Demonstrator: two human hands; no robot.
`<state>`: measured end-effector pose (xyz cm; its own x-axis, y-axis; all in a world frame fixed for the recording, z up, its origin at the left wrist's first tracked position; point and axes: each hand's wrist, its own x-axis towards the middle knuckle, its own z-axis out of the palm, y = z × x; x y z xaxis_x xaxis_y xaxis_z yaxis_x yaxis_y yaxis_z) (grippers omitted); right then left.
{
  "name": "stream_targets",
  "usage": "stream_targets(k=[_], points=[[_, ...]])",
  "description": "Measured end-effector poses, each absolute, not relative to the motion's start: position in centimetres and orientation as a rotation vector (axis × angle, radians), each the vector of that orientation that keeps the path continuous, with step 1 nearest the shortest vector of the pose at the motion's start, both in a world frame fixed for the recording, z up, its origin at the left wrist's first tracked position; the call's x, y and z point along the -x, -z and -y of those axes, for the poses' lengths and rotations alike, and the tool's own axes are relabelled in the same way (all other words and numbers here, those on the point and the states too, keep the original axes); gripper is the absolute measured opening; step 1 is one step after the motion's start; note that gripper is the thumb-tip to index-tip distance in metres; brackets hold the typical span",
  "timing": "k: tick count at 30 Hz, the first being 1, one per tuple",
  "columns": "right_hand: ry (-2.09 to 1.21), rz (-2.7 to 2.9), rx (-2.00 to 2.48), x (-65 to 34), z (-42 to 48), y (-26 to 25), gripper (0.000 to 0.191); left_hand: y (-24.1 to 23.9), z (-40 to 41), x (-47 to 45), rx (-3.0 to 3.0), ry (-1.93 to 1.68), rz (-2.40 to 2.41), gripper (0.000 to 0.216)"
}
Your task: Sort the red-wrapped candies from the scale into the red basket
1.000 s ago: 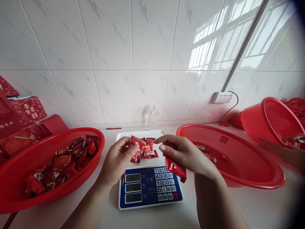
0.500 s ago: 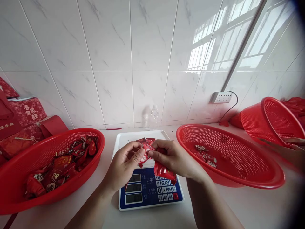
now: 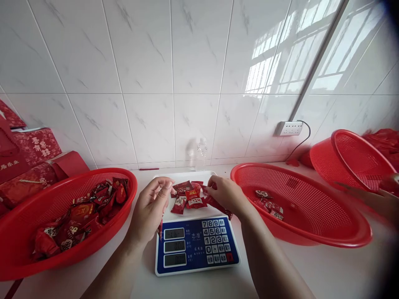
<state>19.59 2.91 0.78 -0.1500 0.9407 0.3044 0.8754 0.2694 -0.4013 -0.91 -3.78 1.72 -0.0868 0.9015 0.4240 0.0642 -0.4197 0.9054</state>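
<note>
A blue-faced digital scale [image 3: 196, 245] with a white pan [image 3: 162, 179] stands in front of me. Several red candy packets [image 3: 187, 195] lie in a heap on the pan. My left hand [image 3: 151, 209] hovers at the pan's left side, fingers curled, with a red wrapper showing under the palm. My right hand [image 3: 226, 194] is closed round a red packet [image 3: 220, 205] and its fingertips touch the heap from the right.
A red mesh basket [image 3: 18, 232] full of red candy packets sits at the left. A second red basket [image 3: 327, 232] with a few packets is at the right, a tilted one [image 3: 349, 155] behind it. Another person's hand [image 3: 374, 199] reaches in at the far right. Red boxes [image 3: 34, 149] stand by the wall.
Both hands have moved apart and lowered to the pan. The packet pinched between them half a second ago now lies on the heap on the scale.
</note>
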Motion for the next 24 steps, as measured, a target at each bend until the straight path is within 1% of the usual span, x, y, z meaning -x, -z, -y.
stream_targets(k=[3,6,8,10,12,14,17,19,20,22,24], points=[[-0.381,2.037,1.486,-19.5,-2.1,-1.5,0.019,-1.8,3.8,0.8,-1.483,-1.611,-1.048,0.025],[-0.581,1.981,1.340,-20.3,-0.1,-3.2,0.023,-2.1,4.0,0.7,-1.388,-1.698,-0.962,0.024],[-0.744,2.060,1.180,-20.4,1.6,-4.2,0.026,-2.5,4.4,0.5,-1.300,-1.773,-0.894,0.026],[-0.834,2.192,1.047,-19.7,3.4,-4.6,0.031,-2.8,5.0,0.2,-1.215,-1.848,-0.844,0.029],[-0.759,2.330,0.999,-18.0,5.0,-4.3,0.041,-3.1,5.7,-0.2,-1.157,-1.929,-0.824,0.028],[-0.560,2.435,0.970,-15.8,6.1,-3.6,0.047,-3.1,6.4,-0.6,-1.151,-2.006,-0.824,0.027],[-0.360,2.532,0.883,-13.1,7.0,-2.4,0.027,-2.9,7.3,-1.0,-1.218,-2.081,-0.833,0.024],[-0.329,2.538,0.834,-12.5,7.1,-2.1,0.016,-2.8,7.7,-0.9,-1.260,-2.090,-0.820,0.021],[-0.338,2.523,0.820,-12.6,7.1,-2.1,0.014,-2.8,7.7,-0.8,-1.277,-2.072,-0.804,0.020],[-0.421,2.471,0.800,-13.2,7.0,-2.4,0.016,-2.9,7.7,-0.4,-1.330,-1.974,-0.757,0.021],[-0.574,2.387,0.791,-14.0,6.8,-2.9,0.019,-3.0,7.5,0.1,-1.437,-1.803,-0.670,0.029]])
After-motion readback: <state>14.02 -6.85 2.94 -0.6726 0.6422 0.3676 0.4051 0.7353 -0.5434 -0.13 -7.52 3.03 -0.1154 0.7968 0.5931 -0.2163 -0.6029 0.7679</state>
